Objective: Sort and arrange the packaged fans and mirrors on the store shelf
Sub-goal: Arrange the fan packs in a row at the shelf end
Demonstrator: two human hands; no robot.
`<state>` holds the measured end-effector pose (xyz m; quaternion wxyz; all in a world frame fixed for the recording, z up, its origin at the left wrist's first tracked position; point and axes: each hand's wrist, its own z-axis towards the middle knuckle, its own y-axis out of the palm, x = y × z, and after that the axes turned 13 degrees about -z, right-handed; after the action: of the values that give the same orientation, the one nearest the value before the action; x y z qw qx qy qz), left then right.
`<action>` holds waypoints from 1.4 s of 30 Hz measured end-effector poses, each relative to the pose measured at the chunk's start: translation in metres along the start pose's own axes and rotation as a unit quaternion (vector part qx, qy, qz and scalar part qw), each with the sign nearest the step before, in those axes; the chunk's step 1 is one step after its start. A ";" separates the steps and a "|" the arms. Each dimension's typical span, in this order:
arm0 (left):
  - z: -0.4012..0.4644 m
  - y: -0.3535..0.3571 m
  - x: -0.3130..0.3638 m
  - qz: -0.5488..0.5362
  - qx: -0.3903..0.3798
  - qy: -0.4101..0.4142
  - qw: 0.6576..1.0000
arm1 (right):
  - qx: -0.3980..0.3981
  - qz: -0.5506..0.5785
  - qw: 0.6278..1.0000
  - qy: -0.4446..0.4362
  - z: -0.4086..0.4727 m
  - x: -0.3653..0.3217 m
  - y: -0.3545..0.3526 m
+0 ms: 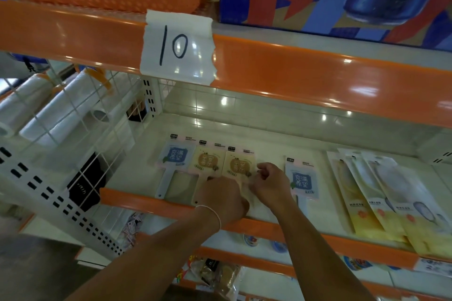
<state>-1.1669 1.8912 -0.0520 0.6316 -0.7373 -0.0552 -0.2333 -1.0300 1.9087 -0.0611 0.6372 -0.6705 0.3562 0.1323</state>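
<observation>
Several packaged hand fans lie flat on the white shelf (220, 134). From left: a blue-faced fan (175, 157), a yellow fan (207, 161), another yellow fan (238, 164), and a second blue-faced fan (302, 179) further right. My left hand (221, 197) rests fingers-down over the lower part of the yellow fans, its fingers hidden. My right hand (270, 182) pinches the right edge of the third fan's packet. Long clear packets (381, 193) with pale oval items and yellow bottoms overlap at the right.
An orange shelf rail (318, 76) with a taped "10" label (177, 46) hangs overhead. A white wire grid (80, 110) with rolls of plastic stands at the left. The front orange lip (146, 203) bounds the shelf; snack packets sit on lower shelves.
</observation>
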 end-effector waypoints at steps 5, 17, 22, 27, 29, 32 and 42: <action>-0.004 -0.002 0.008 0.013 -0.006 -0.018 1.000 | -0.011 -0.001 1.000 -0.012 -0.002 0.002 0.000; 0.006 -0.009 0.035 0.047 0.035 0.012 0.998 | 0.097 -0.227 0.965 0.086 0.015 0.055 -0.044; 0.012 0.004 0.046 0.052 0.004 0.044 0.998 | 0.030 -0.289 0.955 0.054 0.026 0.080 -0.039; 0.014 0.015 0.043 0.046 0.062 0.075 0.994 | 0.010 -0.279 0.960 -0.013 0.025 0.074 -0.019; 0.016 0.017 0.037 0.062 0.072 0.087 0.992 | 0.010 -0.278 0.959 -0.046 0.026 0.070 -0.013; 0.018 0.017 0.028 0.053 0.063 0.095 0.992 | 0.006 -0.258 0.963 -0.073 0.026 0.064 -0.008; 0.015 0.017 0.018 0.042 0.055 0.100 0.993 | 0.008 -0.258 0.961 -0.098 0.019 0.058 -0.009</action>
<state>-1.1404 1.8987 -0.0609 0.6829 -0.6760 0.0263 -0.2756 -0.9779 1.9082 -0.0943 0.6867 -0.7185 0.1075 0.0259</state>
